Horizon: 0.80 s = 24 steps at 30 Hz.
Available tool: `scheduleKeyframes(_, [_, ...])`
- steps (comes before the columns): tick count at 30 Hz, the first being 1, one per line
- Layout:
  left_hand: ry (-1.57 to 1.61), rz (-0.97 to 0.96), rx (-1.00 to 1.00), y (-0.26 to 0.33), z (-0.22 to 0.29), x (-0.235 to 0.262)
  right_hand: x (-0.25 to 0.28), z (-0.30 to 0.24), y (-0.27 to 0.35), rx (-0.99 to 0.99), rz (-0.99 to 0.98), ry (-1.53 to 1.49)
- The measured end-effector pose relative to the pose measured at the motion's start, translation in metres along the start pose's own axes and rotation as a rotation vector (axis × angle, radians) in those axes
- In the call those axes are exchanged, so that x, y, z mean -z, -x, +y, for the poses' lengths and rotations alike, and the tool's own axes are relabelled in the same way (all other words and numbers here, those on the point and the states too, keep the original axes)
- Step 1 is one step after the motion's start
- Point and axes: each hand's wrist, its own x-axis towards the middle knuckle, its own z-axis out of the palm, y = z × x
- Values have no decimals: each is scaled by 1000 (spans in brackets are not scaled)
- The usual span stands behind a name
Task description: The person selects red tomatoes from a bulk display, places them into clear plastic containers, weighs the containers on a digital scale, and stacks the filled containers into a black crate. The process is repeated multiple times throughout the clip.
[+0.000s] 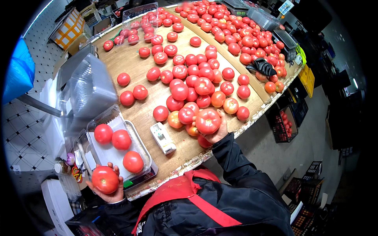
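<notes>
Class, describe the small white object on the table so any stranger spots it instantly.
Find the wooden table and its near edge. Between the clear tray of three tomatoes and the right hand lies a white object, boxy and oblong, unlike the round tomatoes nearby.

Left hand (115,194) there, its palm lost behind a big red tomato (104,179)! Over right, a second tomato (208,121) masks part of the right hand (221,131). Near left, the clear tray (105,152) covers most of a dark object (148,175); the far-right black bundle (263,67) is too small to identify, and the dark rim crops the blue plastic bag (19,70).
</notes>
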Motion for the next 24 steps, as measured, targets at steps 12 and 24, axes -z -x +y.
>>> scheduleKeyframes(12, [103, 191, -109, 32, 0, 5, -47, 48, -7, -238, -255, 123])
scheduleKeyframes(24, [46, 23, 206, 49, -31, 2, 53, -42, 12, 426, 738, 1844])
